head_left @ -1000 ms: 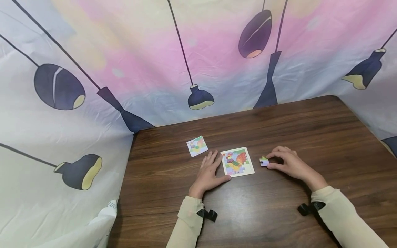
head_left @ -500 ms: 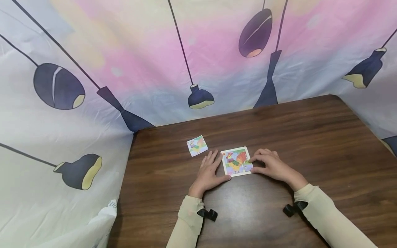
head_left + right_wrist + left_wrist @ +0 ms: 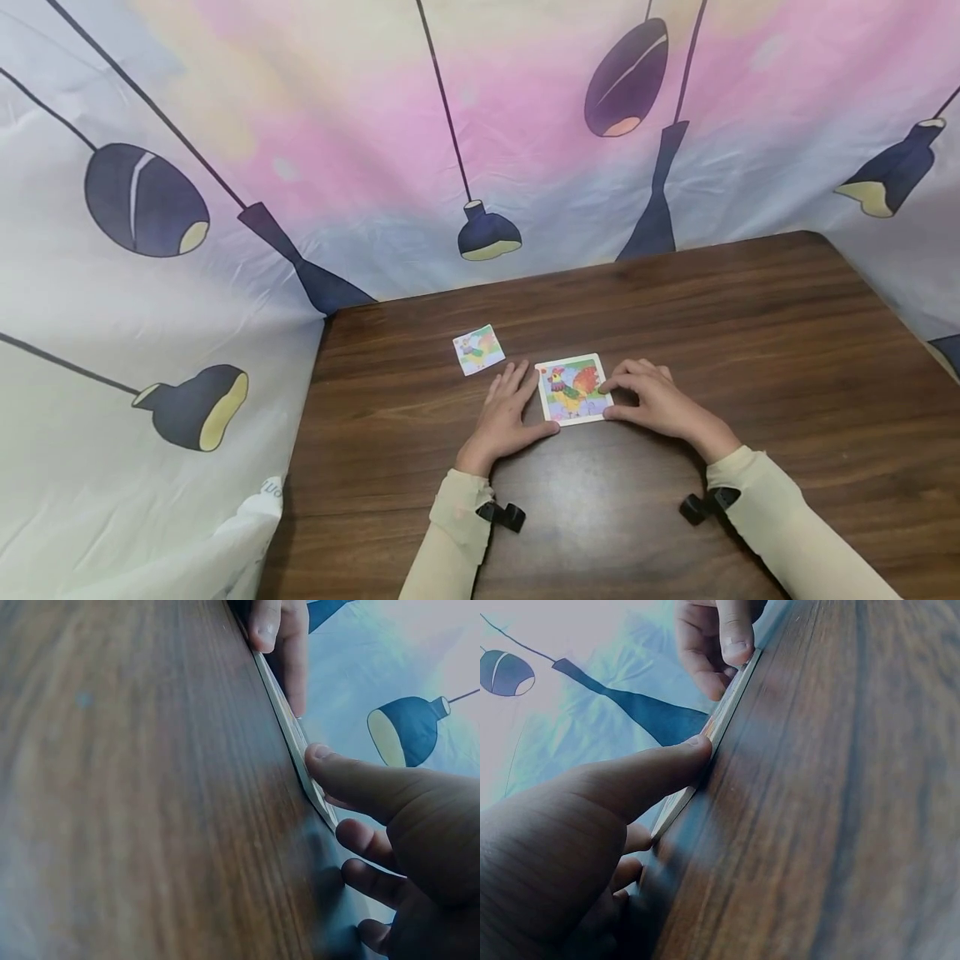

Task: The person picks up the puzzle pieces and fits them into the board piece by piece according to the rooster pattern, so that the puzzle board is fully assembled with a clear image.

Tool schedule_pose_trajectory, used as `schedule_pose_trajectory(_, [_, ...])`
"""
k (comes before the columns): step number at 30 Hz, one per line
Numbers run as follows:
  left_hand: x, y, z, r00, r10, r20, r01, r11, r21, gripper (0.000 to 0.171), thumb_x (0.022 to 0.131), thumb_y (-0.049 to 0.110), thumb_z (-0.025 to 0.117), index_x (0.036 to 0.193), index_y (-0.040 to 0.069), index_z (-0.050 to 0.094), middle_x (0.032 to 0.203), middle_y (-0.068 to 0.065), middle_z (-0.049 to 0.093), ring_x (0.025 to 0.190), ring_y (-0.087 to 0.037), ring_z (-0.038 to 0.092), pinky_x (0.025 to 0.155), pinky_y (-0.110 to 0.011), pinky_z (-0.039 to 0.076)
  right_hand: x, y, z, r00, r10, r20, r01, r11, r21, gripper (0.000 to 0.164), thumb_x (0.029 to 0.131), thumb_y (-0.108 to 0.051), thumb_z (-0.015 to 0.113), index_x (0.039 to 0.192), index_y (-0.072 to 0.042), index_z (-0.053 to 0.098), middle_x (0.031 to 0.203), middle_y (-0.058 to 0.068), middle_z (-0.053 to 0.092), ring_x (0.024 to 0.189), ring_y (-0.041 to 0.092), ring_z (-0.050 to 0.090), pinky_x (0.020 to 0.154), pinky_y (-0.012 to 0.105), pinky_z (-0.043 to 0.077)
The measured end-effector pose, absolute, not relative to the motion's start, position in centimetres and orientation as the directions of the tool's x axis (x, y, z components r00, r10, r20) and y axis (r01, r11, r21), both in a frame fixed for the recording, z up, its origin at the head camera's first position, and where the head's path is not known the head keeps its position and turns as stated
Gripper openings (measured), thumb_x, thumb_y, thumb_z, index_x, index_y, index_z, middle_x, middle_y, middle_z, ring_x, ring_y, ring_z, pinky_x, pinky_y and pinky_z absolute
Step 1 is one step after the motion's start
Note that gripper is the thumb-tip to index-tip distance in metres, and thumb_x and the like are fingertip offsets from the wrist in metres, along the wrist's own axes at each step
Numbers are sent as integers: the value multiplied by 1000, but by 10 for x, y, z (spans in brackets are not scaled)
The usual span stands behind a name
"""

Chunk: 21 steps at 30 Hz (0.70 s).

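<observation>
A square rooster jigsaw puzzle point(image 3: 574, 385) in a pale frame lies flat on the brown table. My left hand point(image 3: 507, 421) braces it: straight fingers lie along the left edge, the thumb at the near left corner. With thumb and index finger, my right hand point(image 3: 660, 402) holds a puzzle piece point(image 3: 597, 406) at the picture's lower right corner, inside the frame. In the right wrist view, the right thumb point(image 3: 322, 754) rests on the puzzle's edge while the other fingers bend beside it. Seen from the left wrist, the left thumb point(image 3: 699, 746) presses the frame's side.
Just beyond the left fingertips is a small picture card point(image 3: 478, 349) with the same rooster. The wooden table point(image 3: 720, 317) reaches back to a cloth backdrop point(image 3: 375, 125) printed with hanging lamps. Black straps with cameras circle both wrists.
My right hand has moved left from beside the puzzle, bringing the piece into its lower right corner, where the gap has closed. The left hand stays in place.
</observation>
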<state>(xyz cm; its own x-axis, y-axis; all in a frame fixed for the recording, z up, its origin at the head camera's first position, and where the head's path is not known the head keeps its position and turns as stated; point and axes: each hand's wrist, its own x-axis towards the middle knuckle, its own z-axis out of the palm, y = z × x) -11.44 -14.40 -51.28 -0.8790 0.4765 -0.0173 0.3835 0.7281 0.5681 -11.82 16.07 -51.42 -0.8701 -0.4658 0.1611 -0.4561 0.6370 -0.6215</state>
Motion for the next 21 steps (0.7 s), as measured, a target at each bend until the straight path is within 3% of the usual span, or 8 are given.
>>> schedule_pose_trajectory(10, [-113,-145,-513,-881,473,-28,374,731,570,96,94,54,76,167,9,32,176,-11,18,163,-31,6,131,-52,8,-114,153,-510,-845,-497,198,-496,589,-638,20,91,-27,86,111,-24,83,109,-6,62,104,18,51,84,43,31])
schedule_pose_trajectory(21, [-112,-148,-514,-883,469,-29,371,734,569,96,94,54,76,167,10,31,176,-11,18,163,-31,6,131,-52,7,-111,147,-511,-838,-516,177,-508,621,-597,21,92,-28,86,112,-22,84,113,-3,59,108,21,49,88,46,33])
